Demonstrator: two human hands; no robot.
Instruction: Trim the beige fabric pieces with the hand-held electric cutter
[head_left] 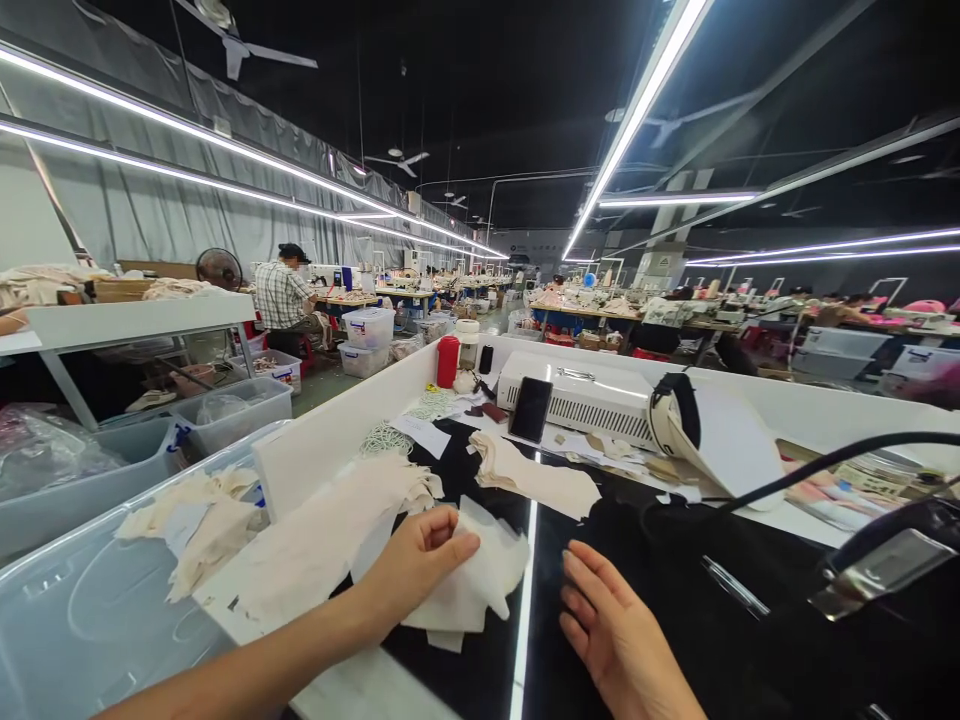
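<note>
My left hand (414,565) pinches the edge of a cream fabric piece (480,580) that lies on the glossy black worktop (652,560). Flat on the black surface, my right hand (619,635) rests with its fingers together and straight, just right of that piece and holding nothing. To the left of my left hand a stack of cream fabric pieces (322,545) leans over the white table edge. A second small pile of cream pieces (536,475) sits further back on the worktop.
A white machine (581,400) with a black phone (531,408) propped against it stands behind. A red bottle (448,361) is at the back. Clear plastic bins (90,590) with fabric sit left. A black cable (825,465) and metal device (885,565) are right. A person in a checked shirt (281,295) sits far left.
</note>
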